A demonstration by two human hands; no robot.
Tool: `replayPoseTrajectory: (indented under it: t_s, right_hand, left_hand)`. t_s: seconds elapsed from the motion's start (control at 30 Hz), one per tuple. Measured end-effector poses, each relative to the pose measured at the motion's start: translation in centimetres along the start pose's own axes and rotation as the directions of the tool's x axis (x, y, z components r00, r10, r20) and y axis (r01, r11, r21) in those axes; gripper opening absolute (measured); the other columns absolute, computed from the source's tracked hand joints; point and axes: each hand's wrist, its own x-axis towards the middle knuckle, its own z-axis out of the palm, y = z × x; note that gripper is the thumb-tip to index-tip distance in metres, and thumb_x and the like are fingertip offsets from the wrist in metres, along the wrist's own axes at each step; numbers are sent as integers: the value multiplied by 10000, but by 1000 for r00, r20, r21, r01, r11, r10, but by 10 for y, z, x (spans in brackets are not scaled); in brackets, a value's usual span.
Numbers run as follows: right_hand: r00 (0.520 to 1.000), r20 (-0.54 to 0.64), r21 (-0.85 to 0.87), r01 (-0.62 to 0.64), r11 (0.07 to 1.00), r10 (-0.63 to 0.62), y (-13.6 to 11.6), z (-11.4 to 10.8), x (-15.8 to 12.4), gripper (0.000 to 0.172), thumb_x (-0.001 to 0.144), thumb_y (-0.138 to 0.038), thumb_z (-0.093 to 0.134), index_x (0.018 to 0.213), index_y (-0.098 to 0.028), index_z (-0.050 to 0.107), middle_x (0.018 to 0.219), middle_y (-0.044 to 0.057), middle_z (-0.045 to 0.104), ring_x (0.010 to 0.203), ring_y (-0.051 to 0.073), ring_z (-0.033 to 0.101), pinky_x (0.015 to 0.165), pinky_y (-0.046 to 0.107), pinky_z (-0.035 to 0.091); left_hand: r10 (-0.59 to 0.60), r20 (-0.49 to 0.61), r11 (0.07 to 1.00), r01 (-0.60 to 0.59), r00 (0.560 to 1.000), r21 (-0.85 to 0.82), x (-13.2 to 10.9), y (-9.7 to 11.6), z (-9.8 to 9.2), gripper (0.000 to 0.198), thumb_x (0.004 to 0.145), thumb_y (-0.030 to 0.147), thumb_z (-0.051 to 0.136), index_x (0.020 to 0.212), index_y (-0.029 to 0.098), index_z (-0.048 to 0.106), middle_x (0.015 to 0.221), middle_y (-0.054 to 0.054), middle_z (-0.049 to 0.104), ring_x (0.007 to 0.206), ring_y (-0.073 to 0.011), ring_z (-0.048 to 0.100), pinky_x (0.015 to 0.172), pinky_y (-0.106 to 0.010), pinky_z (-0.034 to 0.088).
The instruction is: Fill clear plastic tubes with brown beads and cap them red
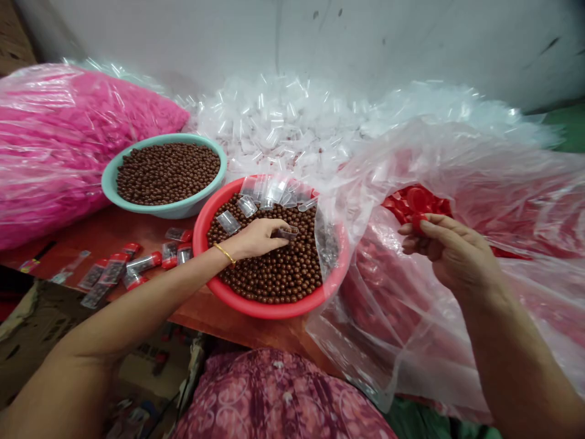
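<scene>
A red basin (274, 310) holds brown balls (278, 274), with several clear empty tubes (228, 222) lying on top toward its back. Over these balls, my left hand (260, 238) grips a clear tube (287, 231) between thumb and fingers; some balls show through its wall. My right hand (450, 247) pinches a red cap (418, 222) in front of an open plastic bag (375, 201) full of red caps (402, 204). Left of the basin, several filled tubes with red caps (144, 262) lie on the red table (150, 231).
A light blue basin (178, 210) of brown balls stands at the back left, beside a large bag of pink pieces (59, 140). Clear tubes (278, 116) are heaped along the wall. Below the table's left edge is a cardboard box (46, 329).
</scene>
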Motion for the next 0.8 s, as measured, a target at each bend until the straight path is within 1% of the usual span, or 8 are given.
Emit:
replayPoseTrajectory:
  t_s: [0.13, 0.23, 0.33, 0.4, 0.5, 0.63, 0.73, 0.8]
  right_hand:
    - [976, 216, 56, -52, 997, 39, -2, 23, -13, 206, 507, -250, 632, 649, -194, 494, 520, -18, 584, 454, 104, 517, 465, 220, 423]
    - [923, 383, 56, -41, 998, 16, 1, 47, -22, 185, 528, -273, 629, 648, -189, 514, 489, -22, 559, 451, 100, 499, 450, 212, 398]
    - [889, 457, 74, -47, 996, 8, 4, 69, -30, 183, 523, -261, 633, 649, -181, 527, 611, 11, 630, 520, 114, 559, 485, 223, 449]
    - [862, 506, 84, -67, 994, 15, 5, 82, -33, 185, 503, -242, 630, 636, -179, 517, 608, 1, 624, 491, 99, 543, 467, 212, 449]
    - [818, 574, 101, -102, 990, 26, 6, 96, -36, 207, 495, -217, 608, 686, -182, 536, 521, -43, 550, 417, 66, 462, 414, 183, 419]
    - [783, 622, 112, -125, 986, 28, 9, 111, -38, 217, 562, -285, 642, 720, -188, 530, 527, -65, 476, 434, 66, 426, 392, 195, 446]
    - [808, 588, 48, 15, 999, -40, 12, 119, -36, 293, 619, -388, 706, 668, -186, 500, 521, -76, 440, 413, 50, 398, 377, 183, 421]
    - [779, 618, -5, 136, 991, -104, 13, 122, -34, 297, 628, -393, 727, 742, -182, 551, 557, -75, 480, 417, 43, 412, 384, 173, 397]
  left_hand:
    - [-40, -30, 948, 28, 999, -317, -14, 4, -3, 272, 760, 171, 595, 1023, 101, 595, 999, -62, 671, 897, -144, 609, 882, -313, 469]
    - [-52, -3, 819, 41, 999, -572, -23, 11, -1, 218, 751, 137, 600, 963, 108, 562, 929, -34, 650, 837, -113, 604, 849, -285, 475]
    - [-61, 33, 685, 66, 998, -725, -29, 16, 2, 171, 753, 121, 609, 906, 113, 534, 852, -15, 633, 781, -92, 604, 804, -252, 480]
    - [-82, 51, 655, 93, 995, -750, -32, 18, 4, 154, 765, 131, 613, 888, 113, 523, 846, -23, 638, 790, -92, 610, 781, -238, 480]
    - [-112, 83, 660, 136, 990, -739, -35, 18, 4, 123, 791, 131, 581, 884, 110, 504, 838, -35, 645, 771, -89, 619, 741, -224, 484]
    - [-84, 126, 690, 149, 988, -708, -35, 16, 2, 101, 796, 164, 553, 843, 121, 475, 754, -14, 631, 626, -81, 604, 640, -224, 491]
    - [-64, 165, 701, 162, 984, -694, -34, 15, 0, 105, 746, 170, 557, 784, 133, 466, 672, 11, 609, 529, -72, 571, 551, -202, 463]
    - [-54, 205, 691, 185, 977, -699, -34, 15, -1, 107, 678, 151, 553, 749, 136, 473, 633, 16, 604, 509, -72, 558, 528, -194, 458]
